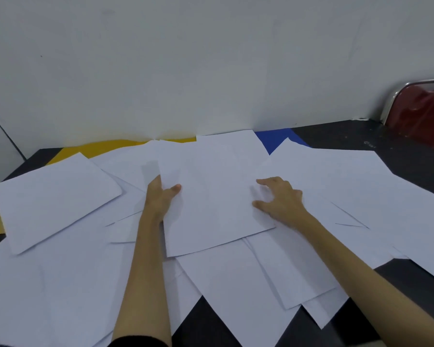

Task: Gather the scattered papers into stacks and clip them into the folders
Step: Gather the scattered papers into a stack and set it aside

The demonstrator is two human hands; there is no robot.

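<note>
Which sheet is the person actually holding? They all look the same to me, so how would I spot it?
Start at the dark table covered in white papers and look to its middle, between the two forearms. The held sheet lies on top of the pile there. Unlike its neighbours, it is pinched at its left edge by the left hand, while the right hand rests on its right side.

Office-like room: paper-strewn dark desk point(361, 136), blank wall point(211, 58), red chair point(421, 108).

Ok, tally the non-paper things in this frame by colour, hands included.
Yellow folder, partly under the papers: 1
Blue folder, partly covered: 1
Red chair: 1
Bare hands, left hand and right hand: 2
Total: 5
</note>
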